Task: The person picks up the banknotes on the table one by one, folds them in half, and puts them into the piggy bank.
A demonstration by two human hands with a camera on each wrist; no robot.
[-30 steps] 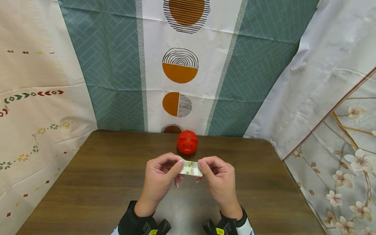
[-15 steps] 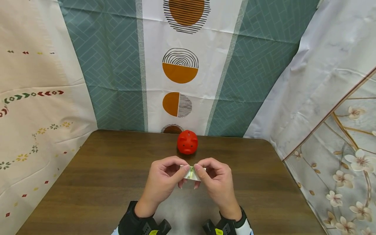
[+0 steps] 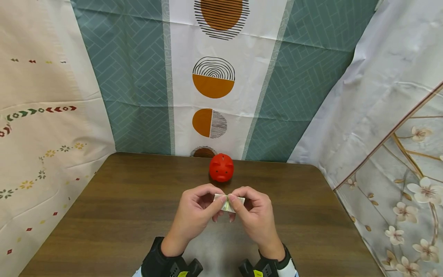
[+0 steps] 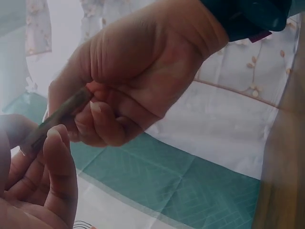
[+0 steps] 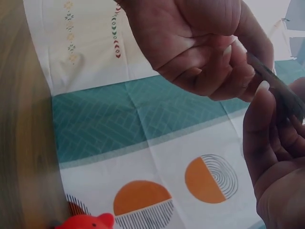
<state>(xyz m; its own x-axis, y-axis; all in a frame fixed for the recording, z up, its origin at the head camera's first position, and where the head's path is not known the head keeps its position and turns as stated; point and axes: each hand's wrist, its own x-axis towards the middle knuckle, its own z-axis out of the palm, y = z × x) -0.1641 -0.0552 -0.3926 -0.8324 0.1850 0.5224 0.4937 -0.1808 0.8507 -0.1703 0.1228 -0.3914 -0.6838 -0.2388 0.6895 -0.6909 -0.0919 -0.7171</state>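
Observation:
A small folded banknote (image 3: pixel 227 207), pale with a yellow-green print, is held up between both hands in front of the body. My left hand (image 3: pixel 194 209) pinches its left part with thumb and fingers; my right hand (image 3: pixel 257 211) pinches the right part the same way. The two thumbs nearly meet over its middle and hide some of it. Seen edge-on in the left wrist view, the banknote (image 4: pixel 59 117) is a thin, layered strip. A red piggy bank (image 3: pixel 221 168) stands just beyond the hands, facing them.
The brown wooden table (image 3: pixel 104 215) spreads out under the hands. Behind it hangs a patterned teal and white cloth (image 3: pixel 138 115), with a beige cloth (image 3: pixel 52 165) at the left and a floral one (image 3: pixel 391 192) at the right.
Both hands have come slightly lower and closer together, thumbs now almost touching. Less of the banknote shows between them. The piggy bank has stayed in place.

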